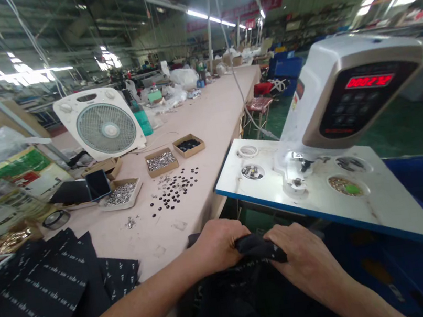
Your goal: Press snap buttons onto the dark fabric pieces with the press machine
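the machine (339, 92) display reads red digits ending "272". boxes (161, 161) contain metal fasteners. left hand (219, 244) and right hand (303, 256), slightly apart, grip black printed fabric (257, 249) before the white-topped table (378, 208).

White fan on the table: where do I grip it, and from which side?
Best from above, I'd say: grip the handle at the top, hooking fingers through its slot; the fan stands with that slotted bar uppermost.
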Action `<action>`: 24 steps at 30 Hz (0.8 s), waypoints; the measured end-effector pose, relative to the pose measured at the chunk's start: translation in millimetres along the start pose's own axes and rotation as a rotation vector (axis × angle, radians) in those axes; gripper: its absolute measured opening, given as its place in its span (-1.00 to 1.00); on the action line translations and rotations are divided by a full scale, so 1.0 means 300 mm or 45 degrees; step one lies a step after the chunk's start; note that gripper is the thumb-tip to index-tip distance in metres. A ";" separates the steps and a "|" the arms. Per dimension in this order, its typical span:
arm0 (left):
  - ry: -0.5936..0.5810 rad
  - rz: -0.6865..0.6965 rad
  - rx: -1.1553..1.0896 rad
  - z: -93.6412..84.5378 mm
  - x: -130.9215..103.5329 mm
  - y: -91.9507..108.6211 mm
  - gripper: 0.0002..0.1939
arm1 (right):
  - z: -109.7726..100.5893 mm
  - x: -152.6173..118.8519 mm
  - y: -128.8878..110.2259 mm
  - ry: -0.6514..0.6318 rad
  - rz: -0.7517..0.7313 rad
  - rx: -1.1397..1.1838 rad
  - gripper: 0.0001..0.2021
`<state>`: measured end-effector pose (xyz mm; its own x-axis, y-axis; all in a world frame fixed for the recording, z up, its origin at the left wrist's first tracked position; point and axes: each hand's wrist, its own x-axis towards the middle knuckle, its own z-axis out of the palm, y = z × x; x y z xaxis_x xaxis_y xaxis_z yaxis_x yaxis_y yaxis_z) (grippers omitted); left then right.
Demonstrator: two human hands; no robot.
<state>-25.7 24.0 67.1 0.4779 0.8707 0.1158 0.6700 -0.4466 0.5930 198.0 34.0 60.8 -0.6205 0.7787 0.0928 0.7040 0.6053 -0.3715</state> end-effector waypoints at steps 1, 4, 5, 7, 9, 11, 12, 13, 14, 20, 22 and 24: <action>-0.068 -0.019 -0.044 0.009 -0.015 -0.003 -0.94 | 0.000 -0.013 -0.002 -0.114 0.048 0.135 -0.92; -0.465 -0.211 -0.569 0.050 -0.057 -0.030 -0.86 | -0.014 -0.042 -0.003 -0.483 0.217 0.596 -0.83; -0.601 -0.285 -0.782 0.064 -0.068 -0.041 -0.79 | -0.022 -0.048 -0.001 -0.570 0.256 0.730 -0.79; -0.759 -0.388 -1.086 0.089 -0.083 -0.059 -0.66 | -0.034 -0.054 0.005 -0.672 0.301 0.937 -0.66; -0.763 -0.453 -1.205 0.105 -0.091 -0.068 -0.60 | -0.032 -0.054 0.010 -0.707 0.366 1.084 -0.54; -0.734 -0.504 -1.265 0.113 -0.094 -0.070 -0.58 | -0.015 -0.052 0.011 -0.704 0.462 1.187 -0.47; -0.723 -0.519 -1.288 0.114 -0.096 -0.070 -0.57 | -0.003 -0.052 0.011 -0.701 0.506 1.222 -0.47; -0.708 -0.528 -1.313 0.115 -0.097 -0.071 -0.57 | 0.009 -0.051 0.010 -0.695 0.540 1.245 -0.47; -0.693 -0.533 -1.342 0.116 -0.099 -0.071 -0.57 | 0.019 -0.050 0.009 -0.690 0.560 1.256 -0.47; -0.613 -0.598 -1.581 0.130 -0.097 -0.078 -0.55 | 0.024 -0.028 0.000 -0.626 0.601 1.200 -0.50; -0.575 -0.647 -1.600 0.137 -0.086 -0.078 -0.53 | 0.014 -0.017 0.007 -0.612 0.594 1.141 -0.50; -0.543 -0.692 -1.601 0.148 -0.069 -0.073 -0.50 | 0.003 -0.007 0.023 -0.602 0.564 1.044 -0.50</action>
<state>-25.1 6.6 16.3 0.6116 0.6438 -0.4599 -0.0093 0.5871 0.8095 203.8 36.5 57.2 -0.5604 0.6527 -0.5099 0.5608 -0.1540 -0.8135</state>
